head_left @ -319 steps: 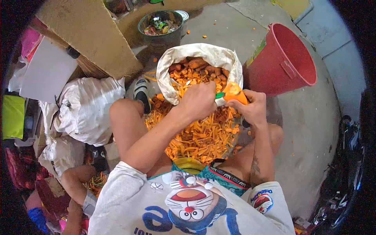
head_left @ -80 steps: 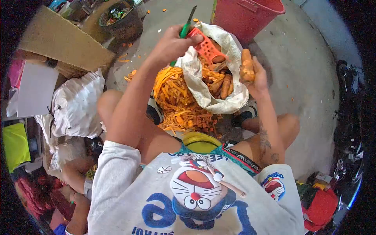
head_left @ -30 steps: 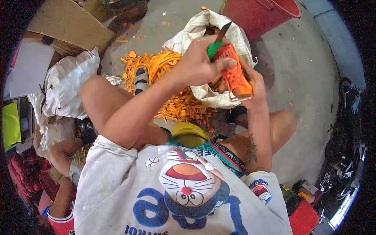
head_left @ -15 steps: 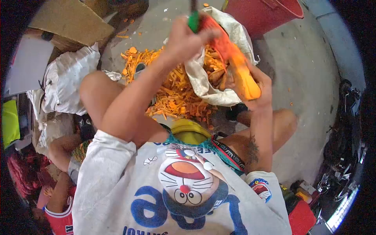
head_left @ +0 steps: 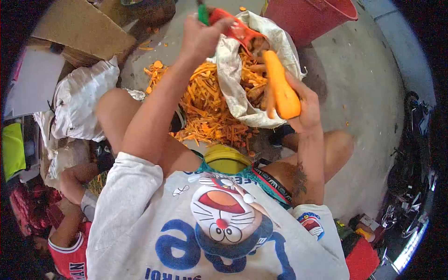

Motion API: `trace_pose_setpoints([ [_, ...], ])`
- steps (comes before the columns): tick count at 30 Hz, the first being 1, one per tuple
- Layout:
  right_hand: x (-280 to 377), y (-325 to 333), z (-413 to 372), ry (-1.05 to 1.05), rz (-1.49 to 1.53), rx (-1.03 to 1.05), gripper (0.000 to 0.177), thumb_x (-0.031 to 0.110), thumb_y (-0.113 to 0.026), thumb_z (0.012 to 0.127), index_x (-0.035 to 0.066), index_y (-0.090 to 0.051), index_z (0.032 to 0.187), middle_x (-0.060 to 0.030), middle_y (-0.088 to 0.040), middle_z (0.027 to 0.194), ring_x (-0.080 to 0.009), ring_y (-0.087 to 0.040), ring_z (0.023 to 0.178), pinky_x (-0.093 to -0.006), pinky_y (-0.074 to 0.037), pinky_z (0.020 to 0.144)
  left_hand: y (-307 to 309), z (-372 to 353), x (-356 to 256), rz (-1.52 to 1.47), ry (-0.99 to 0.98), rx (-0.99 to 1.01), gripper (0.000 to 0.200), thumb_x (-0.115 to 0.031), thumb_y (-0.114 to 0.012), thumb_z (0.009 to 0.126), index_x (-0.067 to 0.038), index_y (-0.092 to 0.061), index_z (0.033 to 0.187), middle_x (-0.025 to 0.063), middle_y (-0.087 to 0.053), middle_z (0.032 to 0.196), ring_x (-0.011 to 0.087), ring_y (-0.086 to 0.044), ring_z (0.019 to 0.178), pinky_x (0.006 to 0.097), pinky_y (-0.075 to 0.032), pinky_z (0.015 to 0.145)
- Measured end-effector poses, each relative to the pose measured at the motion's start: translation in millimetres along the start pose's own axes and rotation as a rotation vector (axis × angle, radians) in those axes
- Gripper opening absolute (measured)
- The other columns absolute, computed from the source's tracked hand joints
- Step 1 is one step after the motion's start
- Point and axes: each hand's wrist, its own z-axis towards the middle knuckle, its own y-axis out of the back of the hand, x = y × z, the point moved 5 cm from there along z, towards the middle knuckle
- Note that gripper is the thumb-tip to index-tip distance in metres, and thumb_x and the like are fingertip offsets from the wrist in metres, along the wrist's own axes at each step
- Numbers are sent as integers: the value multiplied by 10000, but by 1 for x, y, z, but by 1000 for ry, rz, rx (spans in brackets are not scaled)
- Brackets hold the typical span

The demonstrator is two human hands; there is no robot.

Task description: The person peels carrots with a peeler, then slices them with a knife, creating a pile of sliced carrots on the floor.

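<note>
My left hand (head_left: 201, 37) is wrapped round a red peeler (head_left: 235, 30) with a green piece at the grip, blurred by motion. My right hand (head_left: 305, 103) grips a peeled orange carrot (head_left: 282, 88) by its thick lower end, the narrow end pointing up and away. The peeler is apart from the carrot, up and to its left. Beneath both hands a white woven sack (head_left: 228, 60) lies with its mouth rolled open, holding peelings and unpeeled carrots. A heap of orange peelings (head_left: 205, 98) spreads on the floor left of the sack.
A red bucket (head_left: 310, 21) stands behind the sack. At left are cardboard (head_left: 84, 28), a stuffed white sack (head_left: 86, 100) and another person's arm and red sleeve (head_left: 70, 247). A yellow seat or tub (head_left: 226, 158) is between my legs. Dark clutter (head_left: 406, 154) lines the right side.
My left hand has moved up and left with the peeler, away from the carrot. The carrot, in my right hand, now shows its full length and points more upright.
</note>
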Motion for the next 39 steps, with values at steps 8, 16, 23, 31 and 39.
trace_pose_setpoints([
  [8,8,-2,-3,-5,98,-229,473,269,-422,1084,-30,-455,1448,-154,-660,1197,-211,-671,986,-351,-551,857,-53,-67,-37,-43,-258,307,233,-183,-775,911,-9,-687,1038,15,-712,895,107,-671,790,283,-556,717],
  [16,1,2,1,48,-62,-136,494,216,-476,1064,-14,-430,1499,-133,-577,1414,-216,-629,1205,-351,-499,1044,-35,-41,-15,-39,-107,211,181,-155,-784,897,-13,-714,983,18,-716,813,90,-660,702,252,-542,645],
  [23,-12,11,-2,-65,81,40,497,265,-500,1067,-16,-449,1474,-146,-608,1369,-212,-637,1200,-359,-531,1005,5,14,6,94,-90,25,217,-213,-774,909,-22,-703,986,18,-706,768,96,-637,664,263,-515,612],
  [31,-1,-2,-13,-27,120,-43,445,259,-514,1056,-21,-501,1403,-140,-668,1228,-212,-693,1025,-355,-568,920,-38,-43,-14,-30,-96,245,246,-230,-834,857,-52,-715,980,-7,-654,748,99,-587,643,242,-483,604],
  [39,5,4,-7,6,122,-74,451,203,-552,1022,-40,-515,1399,-166,-660,1259,-228,-690,1072,-348,-564,932,-50,-64,-30,-146,-241,211,274,-196,-842,856,-33,-670,994,3,-688,845,79,-645,761,252,-521,645],
])
